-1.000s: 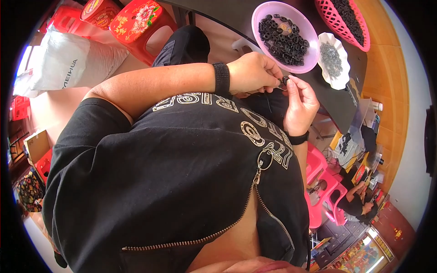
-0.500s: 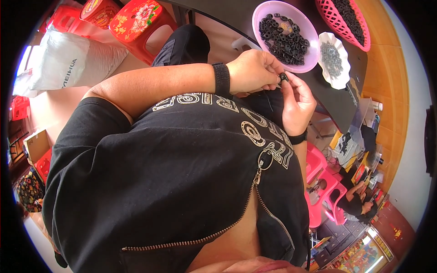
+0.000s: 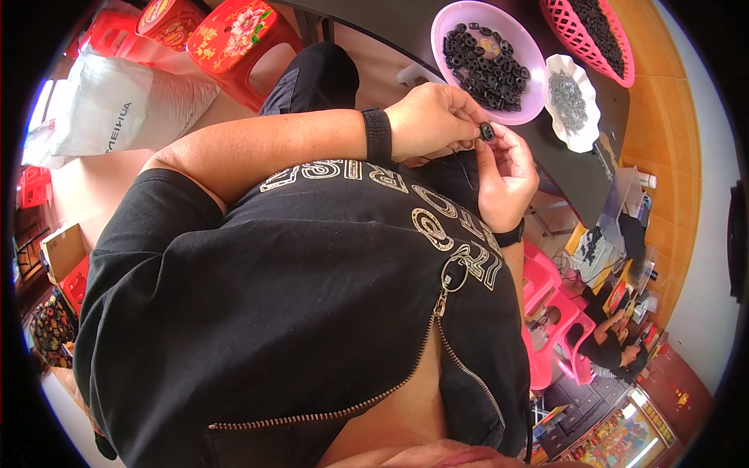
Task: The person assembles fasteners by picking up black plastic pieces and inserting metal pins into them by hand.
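Observation:
My left hand [image 3: 431, 117], with a black wristband on its wrist, and my right hand [image 3: 507, 173], with a black strap at the wrist, meet above my lap at the edge of a dark table [image 3: 577, 183]. Between the fingertips of both hands sits a small black ring-shaped part [image 3: 487, 131]. Just beyond the hands stands a purple bowl [image 3: 452, 23] holding several similar black rings. My black shirt with pale lettering fills the lower middle of the view.
A white scalloped dish [image 3: 581, 140] of small dark pieces and a pink basket [image 3: 581, 39] of black parts stand on the table. Red stools [image 3: 234, 39] and a white bag [image 3: 117, 113] are at the left. Pink chairs [image 3: 546, 312] and another person [image 3: 608, 347] are at the lower right.
Both hands stay together at the table edge; the fingers have shifted slightly around the small black ring.

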### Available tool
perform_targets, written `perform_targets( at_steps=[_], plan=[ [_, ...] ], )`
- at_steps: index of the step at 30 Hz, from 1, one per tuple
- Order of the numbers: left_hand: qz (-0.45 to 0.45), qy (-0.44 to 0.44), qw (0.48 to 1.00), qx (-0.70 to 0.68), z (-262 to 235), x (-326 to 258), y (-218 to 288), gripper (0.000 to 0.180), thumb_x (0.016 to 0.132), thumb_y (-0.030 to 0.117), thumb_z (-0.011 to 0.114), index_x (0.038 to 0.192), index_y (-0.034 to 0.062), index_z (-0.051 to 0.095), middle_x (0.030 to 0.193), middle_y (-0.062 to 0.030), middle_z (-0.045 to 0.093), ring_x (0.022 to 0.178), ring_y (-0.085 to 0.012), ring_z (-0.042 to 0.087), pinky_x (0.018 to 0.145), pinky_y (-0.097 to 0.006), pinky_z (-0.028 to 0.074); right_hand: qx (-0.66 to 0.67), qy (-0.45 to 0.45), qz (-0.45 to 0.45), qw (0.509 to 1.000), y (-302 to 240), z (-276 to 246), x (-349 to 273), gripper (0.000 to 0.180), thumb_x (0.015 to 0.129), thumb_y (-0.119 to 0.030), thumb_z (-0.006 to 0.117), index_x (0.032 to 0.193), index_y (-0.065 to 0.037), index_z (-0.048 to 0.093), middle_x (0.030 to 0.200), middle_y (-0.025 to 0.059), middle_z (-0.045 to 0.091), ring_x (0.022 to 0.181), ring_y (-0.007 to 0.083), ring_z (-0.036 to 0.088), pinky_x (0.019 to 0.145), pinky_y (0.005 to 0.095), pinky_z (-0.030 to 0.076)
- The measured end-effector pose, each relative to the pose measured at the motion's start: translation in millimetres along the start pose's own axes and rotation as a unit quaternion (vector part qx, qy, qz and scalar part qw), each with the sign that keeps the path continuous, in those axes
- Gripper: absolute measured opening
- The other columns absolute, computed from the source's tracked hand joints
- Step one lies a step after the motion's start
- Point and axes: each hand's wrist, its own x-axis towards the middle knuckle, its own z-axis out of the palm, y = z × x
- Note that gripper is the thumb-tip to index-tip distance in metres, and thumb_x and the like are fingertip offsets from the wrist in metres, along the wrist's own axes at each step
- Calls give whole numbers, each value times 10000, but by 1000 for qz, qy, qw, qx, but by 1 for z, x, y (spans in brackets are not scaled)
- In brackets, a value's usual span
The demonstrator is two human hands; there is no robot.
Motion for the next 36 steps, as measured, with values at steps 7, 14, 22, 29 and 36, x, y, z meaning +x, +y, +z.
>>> perform_targets(
  at_steps=[7, 14, 22, 29, 36],
  plan=[
    [5, 5, 1000, -1, 1, -1, 1, 201, 903, 20, 580, 1096, -22, 617, 952, -56, 661, 846, -112, 653, 766, -230, 560, -30, 10, -20, 999, 3, 1, 1, 339, 823, 49, 675, 1151, 32, 594, 920, 85, 663, 773, 109, 613, 714, 246, 500],
    [-2, 13, 1000, -4, 2, -3, 2, 201, 909, 24, 574, 1102, -19, 611, 978, -56, 652, 853, -121, 655, 784, -239, 563, -159, 26, -79, 984, 5, 0, 1, 372, 762, 4, 732, 1118, 10, 622, 897, 113, 675, 731, 178, 631, 699, 293, 509],
    [-15, 3, 1000, -14, 1, -2, 0, 192, 922, 46, 568, 1100, -14, 608, 972, -46, 647, 847, -106, 650, 778, -234, 570, -159, 29, -78, 984, 1, 1, 1, 336, 764, 8, 727, 1087, 4, 634, 886, 105, 678, 697, 164, 626, 669, 283, 507],
    [-41, 6, 999, -15, 0, -3, 0, 171, 921, 124, 616, 1028, -6, 644, 902, -40, 655, 774, -84, 641, 729, -208, 567, -161, 28, -74, 984, 1, 1, 1, 329, 759, 23, 717, 1078, 4, 637, 858, 99, 668, 679, 162, 620, 659, 278, 504],
    [-52, 15, 998, 8, 2, -4, 2, 173, 921, 163, 632, 975, 0, 654, 847, -41, 661, 741, -77, 642, 678, -189, 553, -192, 29, -101, 976, -4, 2, 2, 332, 747, 11, 729, 1067, -4, 640, 831, 89, 652, 663, 173, 615, 648, 279, 501]
  ],
)
